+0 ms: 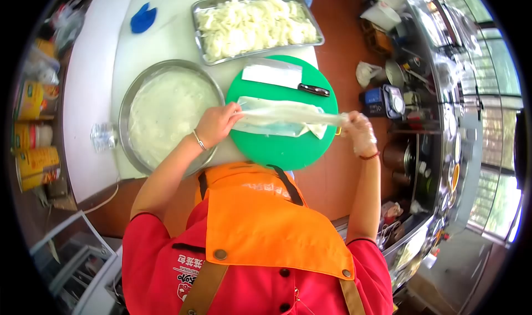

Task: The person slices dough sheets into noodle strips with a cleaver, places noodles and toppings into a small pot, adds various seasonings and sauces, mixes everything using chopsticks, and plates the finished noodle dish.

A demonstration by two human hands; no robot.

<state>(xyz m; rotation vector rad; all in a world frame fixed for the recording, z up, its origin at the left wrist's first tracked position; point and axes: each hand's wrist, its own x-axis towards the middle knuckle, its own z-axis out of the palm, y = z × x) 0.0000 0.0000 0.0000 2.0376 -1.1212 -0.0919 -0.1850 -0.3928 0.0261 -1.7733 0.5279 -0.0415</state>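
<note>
Along a pale worktop (166, 40), 2 forearms (173, 173) reach forward, well apart; the curled left hand (218, 126) and right hand (360, 134) pinch opposite ends of a pale strip (285, 116), stretched sideways above a green board (277, 153). Beyond lie a cleaver (272, 73) and, farther, a metal tray (266, 52).

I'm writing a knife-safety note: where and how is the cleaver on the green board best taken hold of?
Probably by its dark handle, from the person's right and above: the cleaver lies flat on the green cutting board, handle pointing right, away from the blade. The right hand is nearer, but would first need to release the pale strip.
</note>
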